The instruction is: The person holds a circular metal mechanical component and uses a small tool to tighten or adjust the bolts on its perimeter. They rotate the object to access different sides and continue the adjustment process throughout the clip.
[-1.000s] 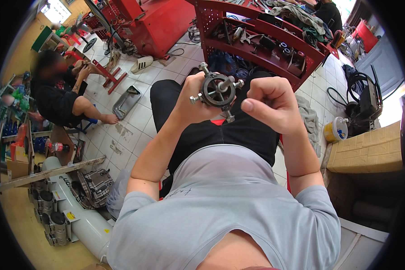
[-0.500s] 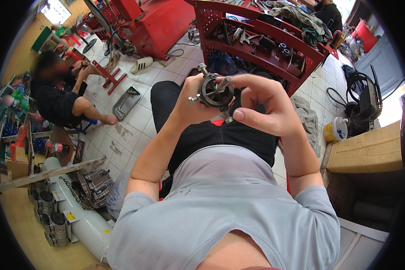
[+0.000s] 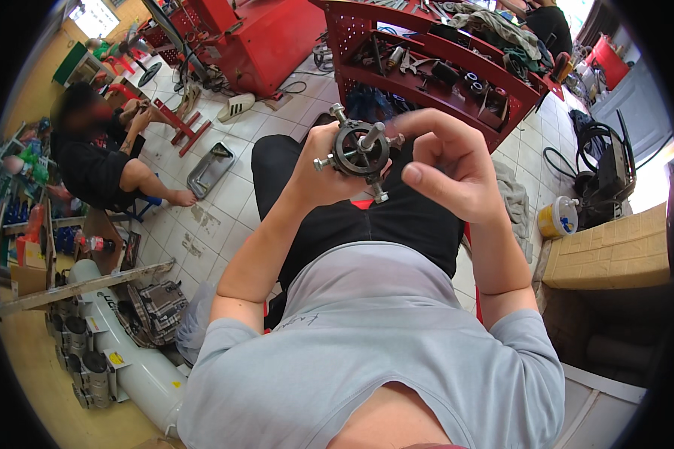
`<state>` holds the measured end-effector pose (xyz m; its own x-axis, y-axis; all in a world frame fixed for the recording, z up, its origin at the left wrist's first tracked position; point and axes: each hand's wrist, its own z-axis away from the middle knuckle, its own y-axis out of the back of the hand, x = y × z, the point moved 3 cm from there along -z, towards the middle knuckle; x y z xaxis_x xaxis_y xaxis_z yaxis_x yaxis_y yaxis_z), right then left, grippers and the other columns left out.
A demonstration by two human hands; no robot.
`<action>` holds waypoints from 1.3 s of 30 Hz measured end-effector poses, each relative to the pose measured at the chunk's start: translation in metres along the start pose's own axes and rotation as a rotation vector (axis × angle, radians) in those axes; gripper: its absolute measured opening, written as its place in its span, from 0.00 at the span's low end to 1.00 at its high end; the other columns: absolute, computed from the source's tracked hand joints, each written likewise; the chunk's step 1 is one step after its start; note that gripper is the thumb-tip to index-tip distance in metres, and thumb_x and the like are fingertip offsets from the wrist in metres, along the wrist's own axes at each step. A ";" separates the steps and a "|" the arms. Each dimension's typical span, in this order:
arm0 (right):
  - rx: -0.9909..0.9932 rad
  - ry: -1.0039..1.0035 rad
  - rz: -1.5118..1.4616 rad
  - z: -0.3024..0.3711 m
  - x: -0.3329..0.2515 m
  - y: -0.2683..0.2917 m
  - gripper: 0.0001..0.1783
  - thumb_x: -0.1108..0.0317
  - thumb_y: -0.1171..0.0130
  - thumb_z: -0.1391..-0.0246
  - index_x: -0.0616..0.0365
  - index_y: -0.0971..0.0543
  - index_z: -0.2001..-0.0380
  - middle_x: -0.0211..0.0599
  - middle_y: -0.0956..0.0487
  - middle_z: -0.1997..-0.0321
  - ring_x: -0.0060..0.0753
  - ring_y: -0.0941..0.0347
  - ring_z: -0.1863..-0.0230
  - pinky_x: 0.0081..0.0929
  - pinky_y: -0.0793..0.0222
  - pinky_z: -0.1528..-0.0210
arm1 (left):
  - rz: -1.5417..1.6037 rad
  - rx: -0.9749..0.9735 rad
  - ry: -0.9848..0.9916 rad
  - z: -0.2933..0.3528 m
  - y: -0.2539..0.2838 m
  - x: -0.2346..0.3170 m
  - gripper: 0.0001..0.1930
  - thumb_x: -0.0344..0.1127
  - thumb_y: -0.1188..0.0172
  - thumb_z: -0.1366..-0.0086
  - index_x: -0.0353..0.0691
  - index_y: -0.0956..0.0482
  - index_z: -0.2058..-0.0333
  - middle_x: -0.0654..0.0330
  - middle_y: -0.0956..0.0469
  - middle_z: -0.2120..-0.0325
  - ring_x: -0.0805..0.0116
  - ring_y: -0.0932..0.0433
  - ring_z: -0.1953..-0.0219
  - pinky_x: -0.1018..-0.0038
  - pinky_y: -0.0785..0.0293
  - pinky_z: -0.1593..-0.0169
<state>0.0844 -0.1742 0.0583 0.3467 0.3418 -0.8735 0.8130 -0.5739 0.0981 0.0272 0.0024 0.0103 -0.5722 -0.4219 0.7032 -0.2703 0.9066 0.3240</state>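
My left hand point(image 3: 314, 173) is wrapped around a dark ring-shaped metal tool point(image 3: 341, 156), held upright above my lap. Several silver bolts stick out from its rim, and a thicker bolt point(image 3: 372, 136) rises from its centre. Just to the right, my right hand point(image 3: 460, 165) hovers with thumb and index finger apart and the other fingers curled. Its index fingertip is blurred close to the bolt on the ring's right side; whether it touches that bolt I cannot tell. My left fingers are partly hidden behind the ring.
A red tool cart point(image 3: 427, 90) with loose tools and rags stands ahead. On the tiled floor lie a grey tray point(image 3: 210, 170) and a slide sandal point(image 3: 237, 107). Another person point(image 3: 90, 165) sits at left. A yellow-labelled bucket point(image 3: 558, 217) stands at right.
My right hand has drawn back slightly to the right, its index finger off the centre bolt. The ring has tipped a little, showing more of its right and lower bolts.
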 end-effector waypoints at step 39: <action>-0.079 0.025 0.164 0.000 0.004 -0.003 0.15 0.70 0.33 0.47 0.62 0.21 0.57 0.18 0.34 0.86 0.08 0.45 0.83 0.16 0.54 0.80 | -0.083 -0.017 -0.019 0.000 0.001 -0.003 0.17 0.33 0.25 0.58 0.36 0.18 0.67 0.56 0.20 0.76 0.64 0.22 0.76 0.71 0.28 0.69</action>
<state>0.0834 -0.1711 0.0544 0.4883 0.2677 -0.8306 0.7788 -0.5632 0.2763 0.0284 0.0043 0.0086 -0.5634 -0.4954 0.6612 -0.3039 0.8685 0.3917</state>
